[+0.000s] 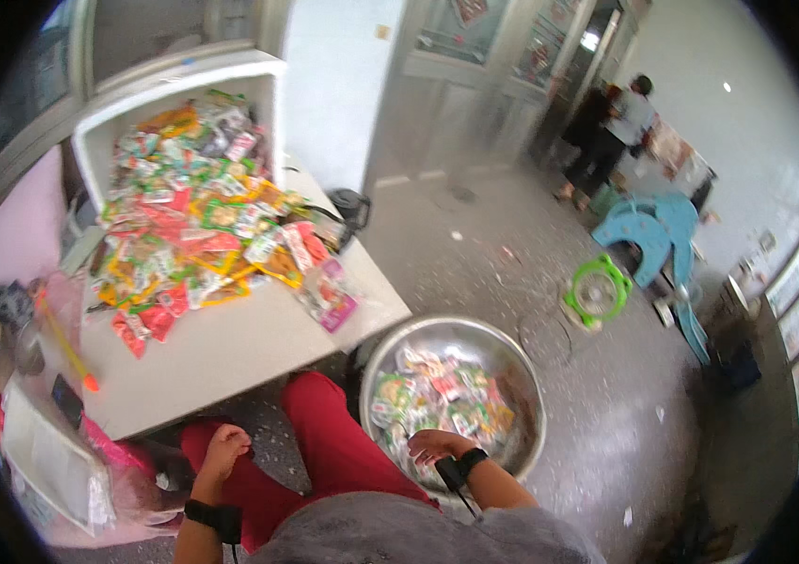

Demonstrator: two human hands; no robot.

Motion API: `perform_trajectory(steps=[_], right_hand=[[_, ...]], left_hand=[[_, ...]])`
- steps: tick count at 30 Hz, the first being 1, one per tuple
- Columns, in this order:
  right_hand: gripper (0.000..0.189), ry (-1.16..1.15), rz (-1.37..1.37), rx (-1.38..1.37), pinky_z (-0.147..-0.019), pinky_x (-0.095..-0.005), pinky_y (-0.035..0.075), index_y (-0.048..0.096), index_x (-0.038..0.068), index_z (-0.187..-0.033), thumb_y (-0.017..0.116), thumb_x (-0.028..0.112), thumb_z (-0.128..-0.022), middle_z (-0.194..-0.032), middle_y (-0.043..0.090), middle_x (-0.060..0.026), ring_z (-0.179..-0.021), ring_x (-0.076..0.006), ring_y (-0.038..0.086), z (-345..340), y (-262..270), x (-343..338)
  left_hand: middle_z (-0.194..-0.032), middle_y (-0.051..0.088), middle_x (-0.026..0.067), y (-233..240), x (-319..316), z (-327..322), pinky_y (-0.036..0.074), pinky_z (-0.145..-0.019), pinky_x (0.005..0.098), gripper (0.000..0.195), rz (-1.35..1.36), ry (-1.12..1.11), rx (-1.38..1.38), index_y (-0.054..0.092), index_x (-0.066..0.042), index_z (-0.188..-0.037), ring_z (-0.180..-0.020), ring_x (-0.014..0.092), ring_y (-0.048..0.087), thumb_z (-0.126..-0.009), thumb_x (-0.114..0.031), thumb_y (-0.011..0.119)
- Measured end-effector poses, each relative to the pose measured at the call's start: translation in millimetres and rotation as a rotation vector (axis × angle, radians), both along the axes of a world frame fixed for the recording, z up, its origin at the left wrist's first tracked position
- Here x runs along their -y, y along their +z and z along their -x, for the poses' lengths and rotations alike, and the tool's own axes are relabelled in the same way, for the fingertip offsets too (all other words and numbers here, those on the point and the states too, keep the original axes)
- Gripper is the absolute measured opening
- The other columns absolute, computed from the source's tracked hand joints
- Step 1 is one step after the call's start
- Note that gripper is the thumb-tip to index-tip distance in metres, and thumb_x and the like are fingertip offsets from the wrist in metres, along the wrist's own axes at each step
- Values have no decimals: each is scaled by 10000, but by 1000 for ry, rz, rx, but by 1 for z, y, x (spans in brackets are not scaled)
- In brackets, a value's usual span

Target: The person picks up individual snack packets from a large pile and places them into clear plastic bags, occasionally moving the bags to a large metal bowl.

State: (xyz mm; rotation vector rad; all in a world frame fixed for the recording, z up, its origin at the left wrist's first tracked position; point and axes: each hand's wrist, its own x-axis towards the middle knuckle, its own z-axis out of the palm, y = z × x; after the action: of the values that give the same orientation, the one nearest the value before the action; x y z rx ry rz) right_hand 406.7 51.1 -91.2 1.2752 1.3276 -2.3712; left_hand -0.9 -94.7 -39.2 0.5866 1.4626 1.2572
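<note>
My left hand point(228, 445) is over my red-trousered knee, its fingers loosely curled; whether it holds something small does not show. Over the near rim of a large metal basin point(539, 395) is my right hand point(436, 447), fingers bent, with nothing visible in it. Small colourful plastic packets point(452, 395) lie in the basin. A big heap of similar packets point(223, 218) spills from a white foam box point(180, 76) lying on its side across the light table point(230, 352). A purple-edged packet point(332, 296) lies at the table's right part.
A dark jug point(350, 208) stands by the table's back edge. White plastic bin point(53, 458) and pink bags are at the left. On the floor at the right are a green fan point(597, 292) with a cord and blue plastic stools point(646, 225). Two people point(611, 134) stand farther back.
</note>
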Motion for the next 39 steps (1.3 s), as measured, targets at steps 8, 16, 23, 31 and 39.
perform_trajectory(steps=[8,16,23,31,39], right_hand=[[302,152,-337,-166,-586,-237,420,399,43,-1002,461,209,-756,-832,509,-30,-713,-126,520,130,103,-31],[247,167,-304,-253,-570,-218,409,427,87,-948,498,192,-736,-793,507,-10,-702,-107,517,208,90,-25],[253,23,-251,-215,-556,-249,435,426,58,-937,512,177,-731,-803,509,-45,-694,-140,530,201,89,-32],[276,-32,-194,-227,-543,-251,429,407,53,-964,500,159,-727,-816,498,-47,-663,-143,529,204,92,-32],[193,-49,-207,-210,-526,-248,436,425,76,-919,476,127,-740,-802,508,-43,-656,-149,539,204,91,-29]], left_hand=[[-658,503,42,35,18,49,368,-533,198,42,-256,234,-306,464,-32,-727,-578,94,442,-695,-20,440],[-849,468,149,55,129,185,358,-718,318,192,-130,829,-1527,456,-1,-869,-796,273,451,-677,-5,452],[-1034,408,214,57,199,225,311,-816,387,470,864,879,-1683,371,-13,-1069,-954,347,392,-650,-190,491],[-820,500,202,43,234,238,393,-665,410,228,936,560,-1496,489,-22,-846,-777,342,486,-678,-163,425],[-715,512,185,55,238,245,381,-595,411,168,865,688,-1488,471,-10,-715,-684,339,491,-722,-154,383]])
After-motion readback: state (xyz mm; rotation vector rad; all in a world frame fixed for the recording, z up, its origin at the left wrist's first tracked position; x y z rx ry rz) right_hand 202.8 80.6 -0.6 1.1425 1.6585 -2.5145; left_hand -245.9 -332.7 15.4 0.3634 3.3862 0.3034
